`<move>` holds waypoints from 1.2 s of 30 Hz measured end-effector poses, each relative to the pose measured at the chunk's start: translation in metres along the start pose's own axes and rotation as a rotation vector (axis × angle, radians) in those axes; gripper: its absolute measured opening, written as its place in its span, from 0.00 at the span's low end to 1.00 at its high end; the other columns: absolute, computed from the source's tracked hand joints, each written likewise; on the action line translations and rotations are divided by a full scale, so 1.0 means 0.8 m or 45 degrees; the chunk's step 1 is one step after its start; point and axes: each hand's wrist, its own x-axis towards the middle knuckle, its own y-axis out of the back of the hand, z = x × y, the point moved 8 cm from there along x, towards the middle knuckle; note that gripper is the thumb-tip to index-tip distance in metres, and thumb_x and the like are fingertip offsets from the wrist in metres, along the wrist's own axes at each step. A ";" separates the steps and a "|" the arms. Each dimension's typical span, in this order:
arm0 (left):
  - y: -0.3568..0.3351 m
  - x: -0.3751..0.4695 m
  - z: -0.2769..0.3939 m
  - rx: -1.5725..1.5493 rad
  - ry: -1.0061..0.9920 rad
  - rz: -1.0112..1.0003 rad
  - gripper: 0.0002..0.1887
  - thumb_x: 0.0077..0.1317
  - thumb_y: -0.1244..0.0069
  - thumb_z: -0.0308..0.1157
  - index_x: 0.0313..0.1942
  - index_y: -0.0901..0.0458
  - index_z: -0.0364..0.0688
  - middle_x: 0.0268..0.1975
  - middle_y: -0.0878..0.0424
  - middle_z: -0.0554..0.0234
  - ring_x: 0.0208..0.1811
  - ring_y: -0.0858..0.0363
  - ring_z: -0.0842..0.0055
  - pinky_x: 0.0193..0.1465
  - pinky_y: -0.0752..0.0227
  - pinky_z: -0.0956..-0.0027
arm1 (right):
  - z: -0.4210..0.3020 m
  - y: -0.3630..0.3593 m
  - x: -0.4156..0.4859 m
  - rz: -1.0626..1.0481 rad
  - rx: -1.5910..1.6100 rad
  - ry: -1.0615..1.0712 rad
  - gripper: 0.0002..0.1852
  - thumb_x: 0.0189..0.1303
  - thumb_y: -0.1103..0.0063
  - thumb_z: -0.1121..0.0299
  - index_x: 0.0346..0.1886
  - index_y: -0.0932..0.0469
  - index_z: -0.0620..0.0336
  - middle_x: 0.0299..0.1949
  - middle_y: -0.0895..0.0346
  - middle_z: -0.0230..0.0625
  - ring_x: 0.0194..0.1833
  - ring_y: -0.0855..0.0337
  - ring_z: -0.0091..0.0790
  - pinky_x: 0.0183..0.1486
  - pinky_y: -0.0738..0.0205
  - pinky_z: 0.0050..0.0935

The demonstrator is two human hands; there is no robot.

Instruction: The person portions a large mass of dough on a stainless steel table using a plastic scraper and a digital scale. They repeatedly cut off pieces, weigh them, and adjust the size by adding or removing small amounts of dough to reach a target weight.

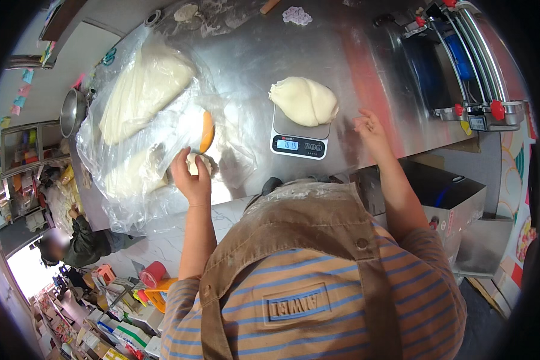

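My left hand [191, 177] curls its thumb and fingers around a small lump of dough [195, 164] at the table's near side. Just beyond the fingertips lies a dough scraper with an orange edge [207, 132]. A large, smooth ball of dough [303, 101] rests on a digital kitchen scale [299, 143], whose display is lit. To the right of the scale, my right hand [370, 131] is held over the table with nothing in it, fingers partly bent and apart. Two big pieces of dough, one far [148, 90] and one near [135, 173], lie under clear plastic sheeting [94, 155] on the left.
The steel table [247, 58] carries a machine with metal rods and red knobs [472, 67] at far right. A pale lacy piece [297, 15] and a wooden stick [269, 6] lie at the far side. A metal bowl [73, 112] stands left; another person [83, 243] is beyond.
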 end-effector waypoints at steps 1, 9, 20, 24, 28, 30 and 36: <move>-0.004 0.005 0.011 -0.012 -0.032 -0.003 0.15 0.55 0.48 0.22 0.45 0.23 0.37 0.46 0.22 0.49 0.48 0.25 0.58 0.52 0.32 0.61 | 0.000 -0.006 0.002 -0.034 -0.016 0.009 0.25 0.62 0.43 0.69 0.62 0.36 0.60 0.45 0.23 0.35 0.39 0.23 0.25 0.43 0.31 0.21; -0.077 0.032 0.134 -0.153 -0.411 -0.281 0.22 0.51 0.42 0.26 0.48 0.25 0.38 0.47 0.22 0.50 0.51 0.25 0.56 0.54 0.33 0.59 | -0.023 -0.045 -0.004 -0.155 -0.133 0.113 0.45 0.48 0.30 0.70 0.69 0.45 0.55 0.59 0.32 0.42 0.53 0.28 0.34 0.53 0.30 0.31; -0.277 0.005 0.292 0.405 -1.163 -1.002 0.45 0.51 0.40 0.44 0.67 0.45 0.44 0.69 0.43 0.55 0.70 0.46 0.61 0.71 0.54 0.54 | -0.066 -0.083 0.026 -0.072 -0.589 0.586 0.41 0.39 0.30 0.73 0.62 0.38 0.62 0.54 0.30 0.47 0.54 0.26 0.39 0.56 0.30 0.31; -0.279 0.017 0.298 0.392 -1.052 -1.007 0.41 0.54 0.45 0.40 0.68 0.45 0.48 0.67 0.39 0.55 0.68 0.43 0.59 0.71 0.52 0.54 | -0.070 -0.081 0.022 -0.063 -0.381 0.316 0.35 0.40 0.33 0.75 0.57 0.36 0.62 0.47 0.26 0.39 0.49 0.24 0.34 0.51 0.29 0.30; -0.278 0.035 0.284 0.175 -0.875 -0.872 0.36 0.53 0.46 0.36 0.64 0.39 0.46 0.58 0.30 0.56 0.64 0.37 0.59 0.69 0.49 0.54 | -0.081 -0.087 0.035 0.013 -0.165 0.398 0.32 0.38 0.35 0.71 0.52 0.32 0.61 0.47 0.25 0.43 0.47 0.22 0.41 0.50 0.27 0.33; -0.278 0.042 0.282 0.071 -0.816 -0.839 0.32 0.51 0.46 0.35 0.59 0.32 0.45 0.53 0.26 0.57 0.60 0.33 0.60 0.67 0.46 0.54 | -0.084 -0.088 0.041 -0.009 -0.090 0.324 0.30 0.38 0.36 0.72 0.51 0.30 0.61 0.45 0.24 0.42 0.46 0.22 0.40 0.49 0.27 0.33; -0.287 0.047 0.284 0.002 -0.859 -0.670 0.16 0.46 0.46 0.33 0.39 0.23 0.44 0.43 0.22 0.59 0.51 0.27 0.62 0.60 0.39 0.57 | -0.092 -0.082 0.047 0.125 -0.157 0.306 0.21 0.38 0.37 0.72 0.41 0.25 0.61 0.36 0.21 0.39 0.39 0.19 0.37 0.44 0.26 0.32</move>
